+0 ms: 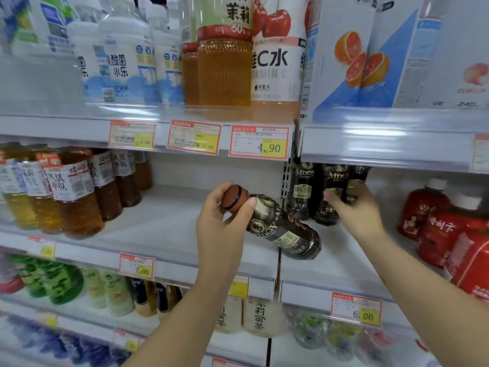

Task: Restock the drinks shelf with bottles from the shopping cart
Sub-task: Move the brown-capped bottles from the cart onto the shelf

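Shop shelves full of drinks fill the view. On the left hand (225,215) the grip is closed around the neck of a dark coffee bottle (280,229), right under its brown cap (234,196). The bottle is tipped over, its bottom pointing away from that hand toward the middle shelf (164,221). It looks full, so it is likely a bit heavy, and its shiny wrap may be slippery. Holding it lower, around the fat middle, would feel safer. Just past it, the right hand (354,207) has its fingers curled around one of the standing coffee bottles (328,194). Farther out on that side stand red bottles (436,221). No cart shows.
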A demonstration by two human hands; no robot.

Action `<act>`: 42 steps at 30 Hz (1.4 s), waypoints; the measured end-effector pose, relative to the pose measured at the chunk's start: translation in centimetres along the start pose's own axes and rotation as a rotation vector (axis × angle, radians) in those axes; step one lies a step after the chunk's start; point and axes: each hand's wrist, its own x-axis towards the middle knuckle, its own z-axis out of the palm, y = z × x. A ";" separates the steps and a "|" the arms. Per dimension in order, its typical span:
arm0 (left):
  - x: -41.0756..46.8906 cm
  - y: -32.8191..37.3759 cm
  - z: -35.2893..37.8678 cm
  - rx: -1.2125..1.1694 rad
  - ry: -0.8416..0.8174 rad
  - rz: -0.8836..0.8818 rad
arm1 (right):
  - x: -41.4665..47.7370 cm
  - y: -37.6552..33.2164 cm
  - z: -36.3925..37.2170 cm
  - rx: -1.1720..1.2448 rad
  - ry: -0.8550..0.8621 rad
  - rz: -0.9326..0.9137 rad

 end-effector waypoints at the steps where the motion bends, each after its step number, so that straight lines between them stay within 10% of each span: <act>1: -0.2 0.2 0.3 -0.009 -0.004 0.007 | -1.8 -1.4 -1.0 0.091 -0.113 -0.055; 5: -1.3 0.5 2.4 -0.032 -0.041 0.042 | -7.5 -4.8 -3.1 -0.102 -0.660 -0.334; 18: -0.8 -3.6 7.1 0.410 -0.538 0.021 | -5.9 -0.1 -8.4 -0.124 -0.114 -0.121; 33: 4.6 -10.8 13.1 0.807 -0.171 0.010 | 2.3 3.7 -3.8 -0.052 0.060 0.092; 42: 6.2 -12.8 15.1 0.785 -0.225 -0.062 | 2.9 5.2 -3.0 -0.096 -0.002 0.106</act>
